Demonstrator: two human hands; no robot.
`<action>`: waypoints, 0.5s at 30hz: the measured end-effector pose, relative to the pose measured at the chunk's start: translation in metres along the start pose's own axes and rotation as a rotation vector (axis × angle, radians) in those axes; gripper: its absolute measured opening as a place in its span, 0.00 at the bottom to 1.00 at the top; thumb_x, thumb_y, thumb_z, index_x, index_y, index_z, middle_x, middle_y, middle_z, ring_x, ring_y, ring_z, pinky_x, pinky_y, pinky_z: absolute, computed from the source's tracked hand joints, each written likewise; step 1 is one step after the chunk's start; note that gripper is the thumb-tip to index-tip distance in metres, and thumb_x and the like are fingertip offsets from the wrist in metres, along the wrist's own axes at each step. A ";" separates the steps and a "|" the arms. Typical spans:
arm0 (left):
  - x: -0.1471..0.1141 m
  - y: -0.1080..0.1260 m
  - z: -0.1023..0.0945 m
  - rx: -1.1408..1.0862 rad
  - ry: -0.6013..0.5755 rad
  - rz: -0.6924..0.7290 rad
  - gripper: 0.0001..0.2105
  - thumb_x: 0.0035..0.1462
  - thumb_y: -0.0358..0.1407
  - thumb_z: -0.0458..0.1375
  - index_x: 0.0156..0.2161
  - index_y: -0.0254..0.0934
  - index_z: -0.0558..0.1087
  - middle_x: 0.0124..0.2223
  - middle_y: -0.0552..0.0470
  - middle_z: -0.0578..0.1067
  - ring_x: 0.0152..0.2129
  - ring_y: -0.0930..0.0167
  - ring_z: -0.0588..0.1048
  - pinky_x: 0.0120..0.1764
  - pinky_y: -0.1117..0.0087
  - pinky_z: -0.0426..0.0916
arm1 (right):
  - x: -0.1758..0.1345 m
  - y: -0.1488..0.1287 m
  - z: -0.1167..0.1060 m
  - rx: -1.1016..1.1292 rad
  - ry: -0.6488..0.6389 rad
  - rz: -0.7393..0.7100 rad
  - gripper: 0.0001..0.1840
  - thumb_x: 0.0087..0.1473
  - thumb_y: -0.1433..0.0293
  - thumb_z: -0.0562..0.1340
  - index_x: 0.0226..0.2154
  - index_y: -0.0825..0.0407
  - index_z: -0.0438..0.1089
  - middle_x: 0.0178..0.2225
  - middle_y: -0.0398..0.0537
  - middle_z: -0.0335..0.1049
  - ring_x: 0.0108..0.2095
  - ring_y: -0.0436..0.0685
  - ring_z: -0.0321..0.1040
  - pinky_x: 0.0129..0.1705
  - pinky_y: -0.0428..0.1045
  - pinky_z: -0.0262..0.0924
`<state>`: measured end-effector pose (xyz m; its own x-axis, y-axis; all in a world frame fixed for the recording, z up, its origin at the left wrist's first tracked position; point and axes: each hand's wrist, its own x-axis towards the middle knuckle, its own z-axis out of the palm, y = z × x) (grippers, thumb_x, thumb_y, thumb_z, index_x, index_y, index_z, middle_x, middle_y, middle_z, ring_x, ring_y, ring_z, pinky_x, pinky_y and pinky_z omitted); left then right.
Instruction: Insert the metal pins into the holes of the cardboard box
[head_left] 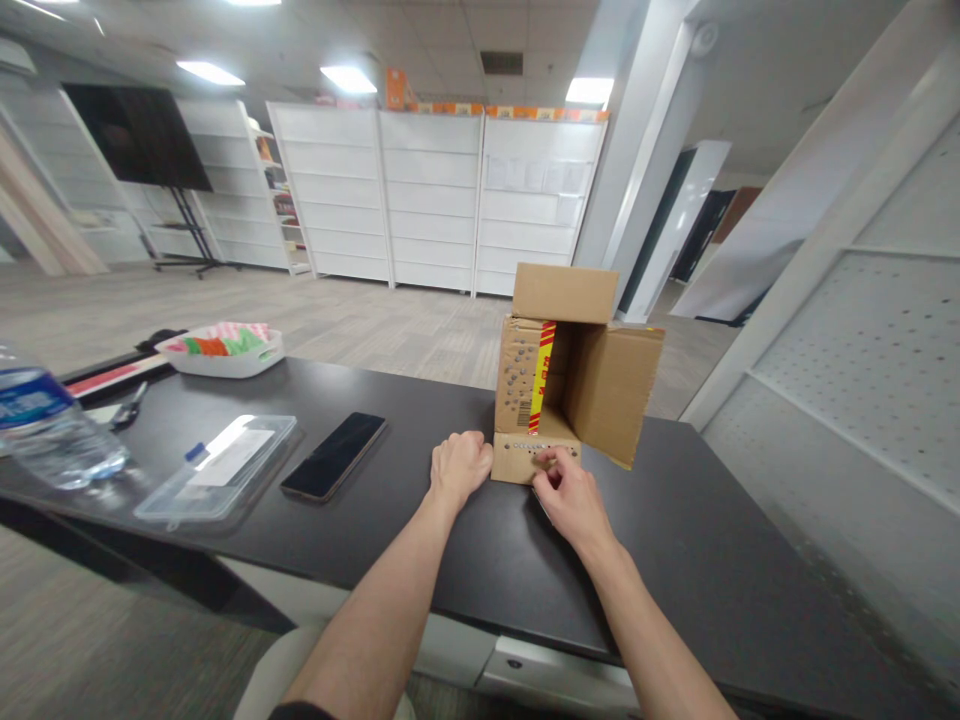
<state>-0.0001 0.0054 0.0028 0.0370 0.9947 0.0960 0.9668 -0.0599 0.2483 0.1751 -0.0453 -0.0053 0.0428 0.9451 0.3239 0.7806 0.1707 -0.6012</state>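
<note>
An open cardboard box [609,385] lies on its side on the dark table, its mouth facing me and its flaps spread. Small grey, round, metal-looking pieces dot its left side panel, and a row of them runs along the lower flap [514,466]. My left hand [459,467] rests on the table as a fist, close against that flap's left edge; whatever it may hold is hidden. At the flap's right part, my right hand [574,497] has thumb and forefinger brought together in a pinch. Anything between those fingertips is too small to make out.
Left of my hands lie a black phone [335,457] and a clear plastic case [217,470]. Farther left are a water bottle [56,425] and a white basket [225,366] with colourful contents. A perforated white panel [862,370] stands right of the table [720,560].
</note>
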 end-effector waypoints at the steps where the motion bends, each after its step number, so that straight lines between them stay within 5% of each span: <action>1: 0.000 0.000 0.000 0.001 0.000 0.000 0.16 0.57 0.37 0.44 0.35 0.39 0.74 0.37 0.43 0.77 0.36 0.63 0.76 0.36 0.67 0.65 | 0.000 -0.001 -0.001 -0.013 -0.019 0.000 0.10 0.48 0.69 0.54 0.36 0.48 0.65 0.22 0.39 0.66 0.23 0.51 0.62 0.26 0.45 0.48; 15: -0.001 0.002 -0.003 -0.002 -0.023 -0.016 0.16 0.57 0.37 0.44 0.36 0.40 0.75 0.39 0.44 0.77 0.37 0.64 0.75 0.38 0.67 0.65 | -0.003 -0.008 -0.005 -0.216 -0.199 0.005 0.08 0.45 0.72 0.57 0.33 0.48 0.64 0.23 0.38 0.66 0.24 0.50 0.61 0.25 0.45 0.37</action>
<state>0.0008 0.0035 0.0064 0.0274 0.9972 0.0694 0.9668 -0.0440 0.2516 0.1722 -0.0510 0.0020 -0.0594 0.9856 0.1583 0.8963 0.1225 -0.4262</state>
